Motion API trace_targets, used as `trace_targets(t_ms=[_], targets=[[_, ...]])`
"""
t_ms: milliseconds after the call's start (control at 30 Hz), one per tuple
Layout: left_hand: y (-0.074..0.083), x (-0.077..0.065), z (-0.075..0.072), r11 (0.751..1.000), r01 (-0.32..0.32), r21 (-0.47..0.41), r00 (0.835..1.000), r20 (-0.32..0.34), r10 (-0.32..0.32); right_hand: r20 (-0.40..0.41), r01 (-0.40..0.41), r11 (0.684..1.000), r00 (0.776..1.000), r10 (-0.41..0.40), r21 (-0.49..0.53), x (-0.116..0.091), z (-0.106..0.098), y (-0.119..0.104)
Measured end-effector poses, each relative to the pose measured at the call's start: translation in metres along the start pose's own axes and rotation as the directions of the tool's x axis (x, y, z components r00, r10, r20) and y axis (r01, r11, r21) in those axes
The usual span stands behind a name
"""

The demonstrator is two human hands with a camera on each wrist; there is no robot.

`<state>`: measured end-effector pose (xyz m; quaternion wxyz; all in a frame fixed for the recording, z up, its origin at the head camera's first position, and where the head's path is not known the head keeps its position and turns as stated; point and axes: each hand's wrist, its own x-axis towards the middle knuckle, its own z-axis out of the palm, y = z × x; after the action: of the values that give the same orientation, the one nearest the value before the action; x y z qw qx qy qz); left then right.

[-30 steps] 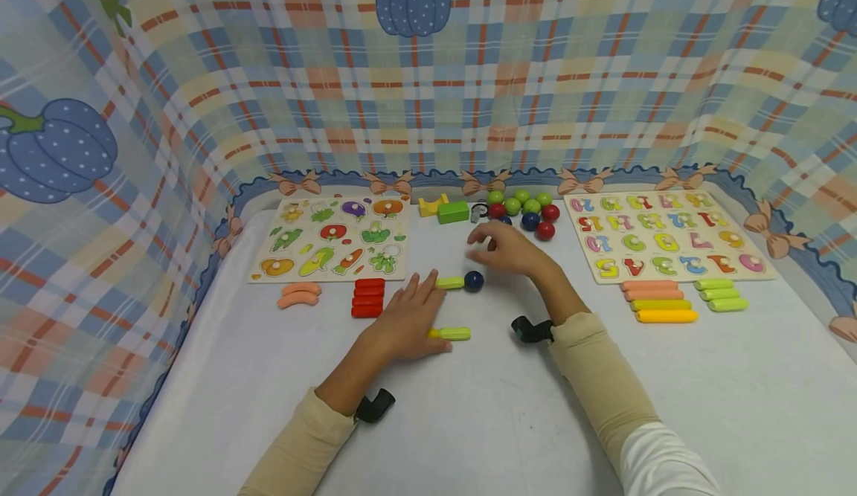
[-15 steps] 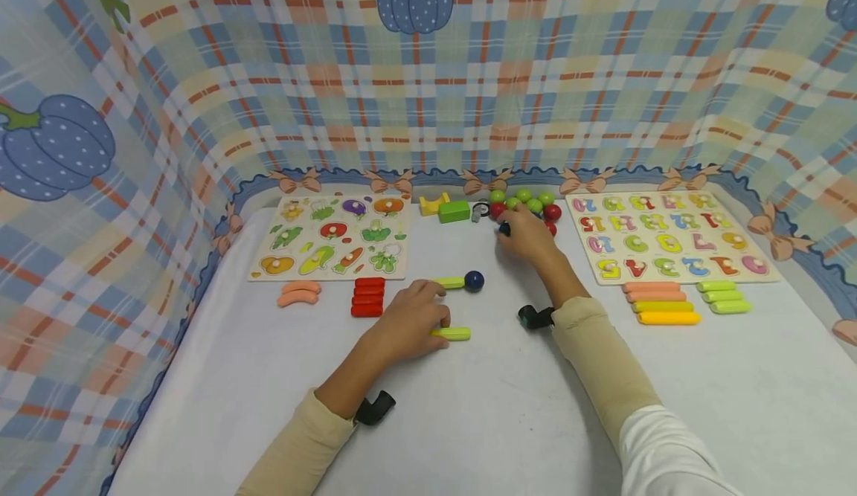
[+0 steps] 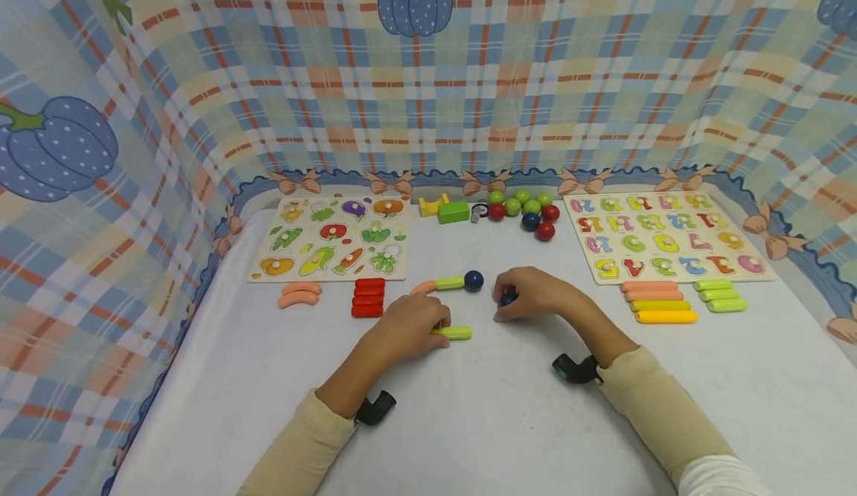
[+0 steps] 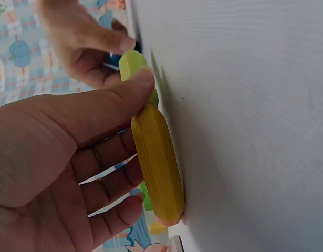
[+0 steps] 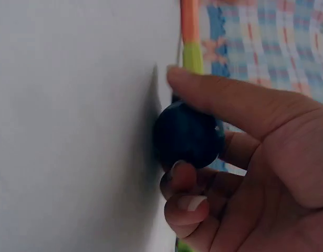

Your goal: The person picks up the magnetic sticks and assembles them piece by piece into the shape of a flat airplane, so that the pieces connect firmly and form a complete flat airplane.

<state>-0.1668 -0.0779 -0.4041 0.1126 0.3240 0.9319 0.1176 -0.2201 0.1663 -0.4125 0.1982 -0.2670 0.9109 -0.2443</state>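
Note:
My left hand (image 3: 411, 326) pinches a ribbed yellow stick (image 4: 157, 163) and a light green stick (image 4: 132, 64), lined up end to end close over the table. Its thumb lies near their joint. Just right of the green end, my right hand (image 3: 535, 291) holds a dark blue ball (image 5: 186, 135) between thumb and fingers, low by the table top. Behind the left hand lies a similar row: a salmon curved piece (image 3: 422, 287), a green stick (image 3: 449, 282) and another dark blue ball (image 3: 473, 281) at its right end. The left hand hides the yellow stick in the head view.
Red sticks (image 3: 367, 297) and salmon curved pieces (image 3: 299, 294) lie left. A vegetable puzzle board (image 3: 261, 250) stands behind them. Green, red and blue balls (image 3: 531, 206) and a green block (image 3: 453, 212) are at the back. Right are a number board (image 3: 581, 237) and coloured sticks (image 3: 666, 317).
My right hand reached the balls at the back, took a dark blue one and brought it forward beside the green stick. My left fingers drew in from spread to pinching the sticks.

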Motion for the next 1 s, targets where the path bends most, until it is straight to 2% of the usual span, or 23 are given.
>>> trace_targets(t_ms=[67, 167, 367, 533, 733, 1000], targets=[[0.0, 0.0, -0.001, 1.0, -0.002, -0.003, 1.0, 0.001, 0.002, 0.014, 0.07, 0.997, 0.997, -0.07, 0.012, -0.005, 0.01, -0.01], [0.0, -0.001, -0.002, 1.0, -0.009, -0.001, 1.0, 0.0, 0.009, 0.007, 0.124, 0.992, 0.992, -0.124, 0.005, -0.006, 0.022, -0.023], [0.002, -0.001, -0.001, 1.0, -0.014, -0.007, 1.0, -0.006, 0.014, -0.014, 0.138, 0.99, 0.99, -0.138, 0.005, -0.003, 0.037, -0.035], [0.002, -0.002, -0.003, 1.0, 0.004, -0.017, 1.0, 0.021, -0.004, -0.004, 0.145, 0.989, 0.989, -0.145, 0.022, -0.006, 0.039, -0.039], [0.002, -0.003, -0.003, 0.999, 0.032, 0.013, 0.998, 0.06, -0.033, 0.02, 0.158, 0.987, 0.987, -0.158, 0.021, -0.009, 0.037, -0.041], [0.003, -0.003, -0.002, 0.999, 0.022, 0.029, 0.999, 0.026, -0.022, 0.039, 0.166, 0.986, 0.985, -0.167, 0.018, -0.011, 0.032, -0.038]])
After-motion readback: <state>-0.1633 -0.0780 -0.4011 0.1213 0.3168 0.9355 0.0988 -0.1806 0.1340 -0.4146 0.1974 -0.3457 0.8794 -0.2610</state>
